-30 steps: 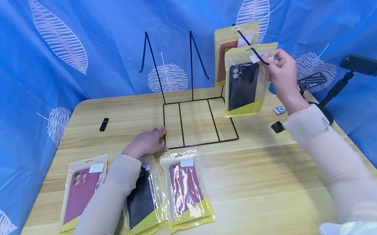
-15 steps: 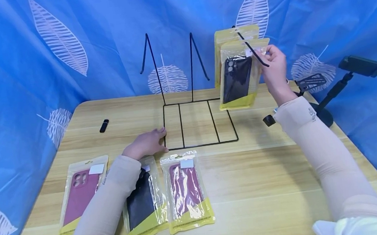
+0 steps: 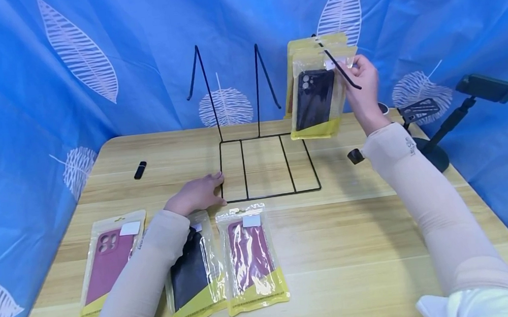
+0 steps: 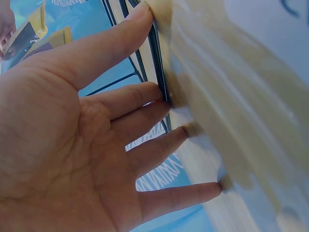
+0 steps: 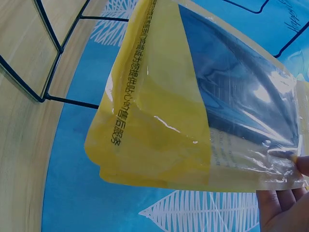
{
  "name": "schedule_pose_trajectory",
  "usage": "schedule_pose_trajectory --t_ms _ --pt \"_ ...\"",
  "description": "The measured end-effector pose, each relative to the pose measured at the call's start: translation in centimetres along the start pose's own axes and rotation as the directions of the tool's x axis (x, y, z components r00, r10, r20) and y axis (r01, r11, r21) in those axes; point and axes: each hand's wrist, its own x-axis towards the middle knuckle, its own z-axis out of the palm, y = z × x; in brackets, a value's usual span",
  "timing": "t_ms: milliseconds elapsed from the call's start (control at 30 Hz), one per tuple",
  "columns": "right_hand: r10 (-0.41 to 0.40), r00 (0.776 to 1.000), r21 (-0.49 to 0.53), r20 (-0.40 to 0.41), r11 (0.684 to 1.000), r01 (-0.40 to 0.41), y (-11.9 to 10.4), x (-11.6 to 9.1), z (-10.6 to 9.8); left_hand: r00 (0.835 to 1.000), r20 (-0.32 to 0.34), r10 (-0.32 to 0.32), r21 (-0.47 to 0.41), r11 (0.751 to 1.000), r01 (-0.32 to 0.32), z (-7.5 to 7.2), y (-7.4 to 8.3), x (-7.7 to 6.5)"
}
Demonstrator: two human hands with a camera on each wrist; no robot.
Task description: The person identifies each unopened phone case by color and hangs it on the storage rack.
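My right hand (image 3: pixel 363 84) pinches the upper right edge of a clear and yellow zip bag with a black phone case (image 3: pixel 314 99) inside. The bag hangs at the rack's right hook (image 3: pixel 343 72), overlapping another yellow bag (image 3: pixel 293 47) behind it. In the right wrist view, the bag (image 5: pixel 159 130) shows its printed yellow bottom, with thumb and fingers at its edge. My left hand (image 3: pixel 195 193) touches the left side of the black wire rack's base (image 3: pixel 244 169). Its fingers are spread and fairly straight in the left wrist view, thumb tip and fingertips by the wire.
Three bagged phone cases lie at the front left: purple (image 3: pixel 108 264), black (image 3: pixel 189 272) partly under my left forearm, and purple (image 3: pixel 251 253). A small black stick (image 3: pixel 140 170) lies back left. A dark phone stand (image 3: pixel 440 133) stands right. Blue curtain (image 3: pixel 147 46) hangs behind.
My right hand has moved the bagged black case back along the right hook, up and leftward in the head view, closer to the bag behind. My left hand has stayed at the rack base.
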Motion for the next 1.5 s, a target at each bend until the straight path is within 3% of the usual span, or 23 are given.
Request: schedule_pose_trajectory --t_ms 333,567,767,867,933,1000,1033,1133,1233,1367,1433,1500 --pt "0.010 1.000 -0.180 -0.014 0.984 -0.013 0.5 0.0 0.3 1.000 0.000 -0.001 -0.002 1.000 0.001 0.1 -0.1 0.0" --pt "0.037 0.999 -0.071 -0.017 0.997 -0.038 1.1 -0.3 -0.1 1.000 -0.006 -0.003 -0.002 1.000 0.003 0.0 0.0 0.0" --pt "0.052 0.997 -0.123 -0.053 0.991 -0.058 1.8 -1.0 -0.8 1.000 -0.004 -0.006 0.003 1.000 0.006 0.1 0.1 0.1" --pt "0.099 0.995 -0.272 -0.014 0.957 -0.099 2.2 -1.6 -1.4 1.000 -0.003 -0.006 -0.003 1.000 0.006 0.0 0.1 0.0" --pt "0.170 0.983 -0.410 0.075 0.903 -0.125 2.6 -2.3 -1.9 1.000 -0.001 -0.007 -0.009 1.000 0.007 0.0 0.1 -0.1" --pt "0.283 0.937 -0.567 0.205 0.814 -0.121 3.1 -3.3 -2.2 1.000 0.000 -0.006 -0.011 1.000 0.006 0.0 0.0 -0.1" --pt "0.350 0.894 -0.633 0.280 0.767 -0.102 3.4 -3.9 -2.3 1.000 0.000 -0.007 -0.010 1.000 0.007 -0.1 0.0 -0.2" --pt "0.510 0.724 -0.773 0.466 0.633 0.052 4.8 -6.3 -1.8 1.000 -0.001 -0.006 -0.010 1.000 0.006 -0.1 -0.1 -0.2" --pt "0.592 0.570 -0.804 0.569 0.547 0.234 6.1 -8.9 -1.0 1.000 0.001 -0.003 -0.007 1.000 0.003 -0.2 -0.2 -0.2" --pt "0.621 0.461 -0.772 0.634 0.484 0.411 7.3 -11.3 -0.3 1.000 -0.001 0.005 -0.003 1.000 -0.005 -0.1 -0.2 -0.1" --pt "0.620 0.431 -0.751 0.655 0.475 0.458 7.6 -12.0 -0.4 1.000 -0.002 0.008 -0.001 1.000 -0.008 -0.1 -0.2 -0.1" --pt "0.616 0.416 -0.736 0.669 0.467 0.491 7.9 -12.4 -0.5 1.000 0.000 0.009 -0.002 1.000 -0.009 -0.1 -0.1 -0.1"
